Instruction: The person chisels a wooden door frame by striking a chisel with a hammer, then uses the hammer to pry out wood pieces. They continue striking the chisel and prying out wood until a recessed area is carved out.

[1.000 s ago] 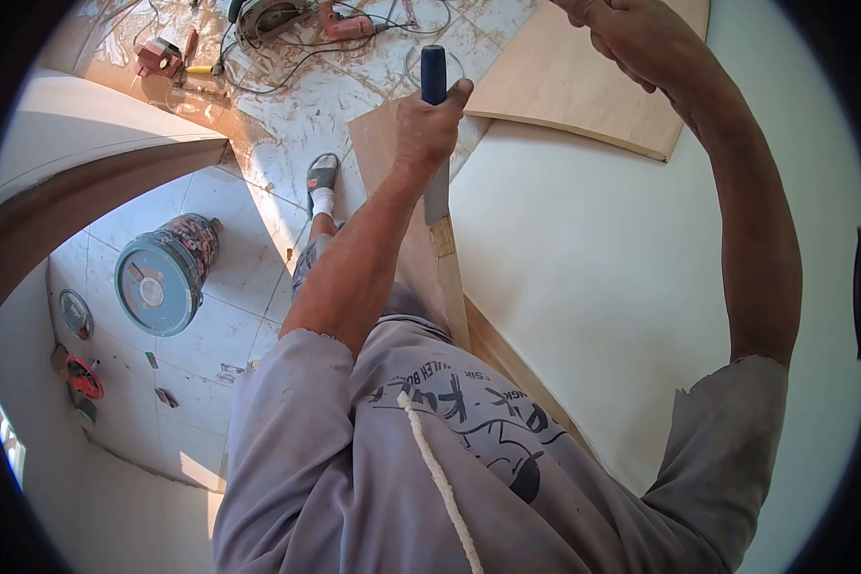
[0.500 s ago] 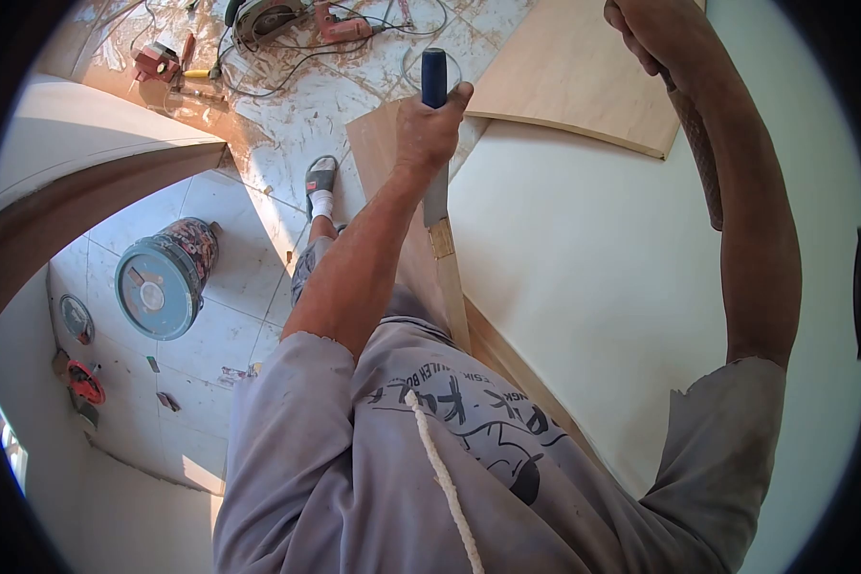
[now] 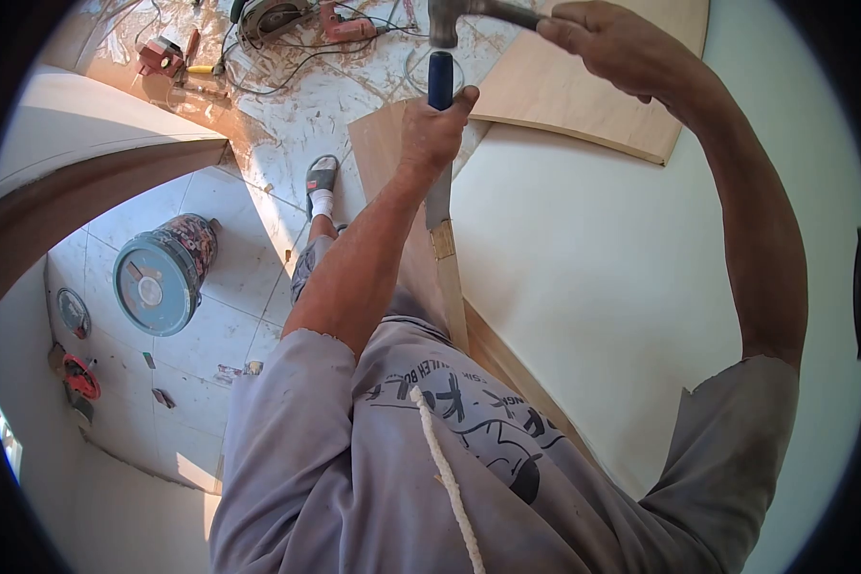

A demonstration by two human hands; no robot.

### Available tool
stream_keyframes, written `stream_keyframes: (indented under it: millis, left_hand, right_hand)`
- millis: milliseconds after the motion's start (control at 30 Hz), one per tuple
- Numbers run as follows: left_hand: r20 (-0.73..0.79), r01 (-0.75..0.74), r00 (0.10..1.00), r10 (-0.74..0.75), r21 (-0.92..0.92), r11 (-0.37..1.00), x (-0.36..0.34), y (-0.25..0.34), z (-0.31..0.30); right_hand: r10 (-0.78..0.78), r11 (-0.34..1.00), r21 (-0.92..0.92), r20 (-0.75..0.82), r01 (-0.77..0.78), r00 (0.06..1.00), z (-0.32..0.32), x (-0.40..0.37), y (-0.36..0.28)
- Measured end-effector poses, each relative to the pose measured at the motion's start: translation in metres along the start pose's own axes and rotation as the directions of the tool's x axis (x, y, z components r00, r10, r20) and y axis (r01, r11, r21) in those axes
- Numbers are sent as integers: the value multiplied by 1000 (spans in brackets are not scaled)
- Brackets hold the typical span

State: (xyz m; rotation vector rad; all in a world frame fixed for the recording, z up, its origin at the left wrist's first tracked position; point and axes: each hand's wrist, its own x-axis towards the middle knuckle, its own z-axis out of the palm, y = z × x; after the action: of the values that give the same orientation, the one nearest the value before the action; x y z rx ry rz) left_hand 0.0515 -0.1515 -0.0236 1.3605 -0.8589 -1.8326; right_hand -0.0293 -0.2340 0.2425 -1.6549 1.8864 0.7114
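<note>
My left hand (image 3: 432, 137) is wrapped round a chisel with a blue handle (image 3: 440, 80). Its wide metal blade (image 3: 438, 203) points down to a pale notch (image 3: 442, 239) in the narrow edge of an upright wooden panel (image 3: 455, 304). In my right hand (image 3: 607, 46) is a hammer, whose metal head (image 3: 443, 23) hangs just above the top of the chisel handle. A small gap seems to separate the two.
A plywood sheet (image 3: 584, 91) lies beyond the white surface (image 3: 555, 230). Power tools, including a circular saw (image 3: 274, 21) and a pink drill (image 3: 347, 26), lie with cords on the dusty floor. A lidded bucket (image 3: 153, 287) stands at the left.
My right hand has swung the hammer down and leftward from the upper right, bringing its head into view over the chisel. My left hand and the chisel have barely moved.
</note>
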Motion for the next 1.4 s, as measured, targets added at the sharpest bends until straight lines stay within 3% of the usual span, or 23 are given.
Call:
stream_keyframes:
  millis: [100, 167, 233, 300, 367, 467, 500, 533, 600, 667, 733, 800, 833, 900, 1000, 1033, 1067, 1133, 1167, 1200, 1233, 1267, 1400]
  left_hand:
    - [3, -15, 1000, 15, -28, 999, -4, -3, -2]
    - [-5, -9, 1000, 9, -26, 1000, -6, -2, -1]
    - [-5, -14, 1000, 14, -20, 1000, -6, 0, -2]
    - [14, -28, 999, 29, -32, 999, -8, 0, -2]
    - [28, -13, 1000, 12, 12, 1000, -10, 0, -1]
    - [30, -24, 999, 23, 32, 999, -14, 3, -3]
    - [26, -35, 999, 35, 9, 999, -14, 4, -1]
    - [32, -38, 999, 37, 6, 999, -13, 7, 2]
    - [22, -51, 998, 51, 20, 998, -20, 8, 1]
    - [39, -50, 998, 48, 40, 998, -19, 4, 0]
    - [56, -46, 998, 43, 53, 998, -18, 2, -1]
    - [66, -10, 998, 5, 73, 997, -18, 2, -1]
    - [65, -14, 998, 9, 71, 997, -18, 2, -1]
    - [59, -49, 997, 48, 5, 999, -19, 1, -1]
    - [64, -8, 998, 7, 18, 1000, -18, 1, -2]
    - [64, -4, 998, 2, 22, 1000, -19, 1, -3]
    - [66, -11, 998, 10, 10, 1000, -19, 3, -3]
    - [68, -17, 998, 17, -3, 1000, -19, 2, -2]
    - [65, -21, 998, 21, -1, 1000, -18, 2, -2]
    - [61, -26, 998, 26, 3, 1000, -17, 2, -3]
    - [58, -29, 998, 29, 5, 1000, -17, 1, -3]
    - [56, -10, 998, 10, -3, 1000, -18, -1, -3]
    - [69, 22, 997, -20, -30, 999, -14, -4, -3]
  right_hand:
    - [162, 984, -75, 3, -161, 987, 1, 10, -1]
    - [190, 963, 211, -91, -168, 978, -4, 9, 6]
    - [126, 909, 416, -239, -16, 963, -10, 2, 11]
    - [113, 858, 511, -299, 59, 948, -8, 6, 24]
    - [136, 960, 276, -334, -42, 933, 19, 13, 38]
    - [-442, 895, -129, -376, 426, 815, 58, 34, 85]
    - [-439, 897, -133, -379, 422, 814, 47, 24, 73]
    - [-174, 980, 43, -309, 196, 935, 28, 7, 48]
    - [266, 933, 284, -130, -221, 955, -2, -9, 20]
    - [232, 853, 522, -355, -13, 906, -13, -19, 1]
    - [163, 866, 490, -463, 98, 871, 6, -19, 13]
    - [8, 976, 202, -421, 85, 907, 33, -7, 39]
    - [-162, 984, -104, -180, 145, 970, 36, -8, 45]
    - [-167, 985, 8, -266, 175, 949, 36, -11, 44]
    - [197, 973, 168, -221, -162, 955, 3, -14, 24]
    - [125, 900, 435, -259, 1, 958, -6, -15, 18]
    - [106, 870, 487, -336, 76, 936, -13, -28, 9]
    - [82, 668, 744, -46, -20, 996, -42, -33, 9]
    - [-76, 952, 284, -153, 118, 985, -16, -8, 29]
    - [-265, 939, -265, -160, 217, 951, 14, 18, 48]
    - [-238, 939, -266, -48, 218, 970, 18, 19, 43]
    - [-239, 939, -265, -50, 218, 970, 13, 15, 38]
    - [123, 958, 278, -150, -77, 981, -18, -8, 2]
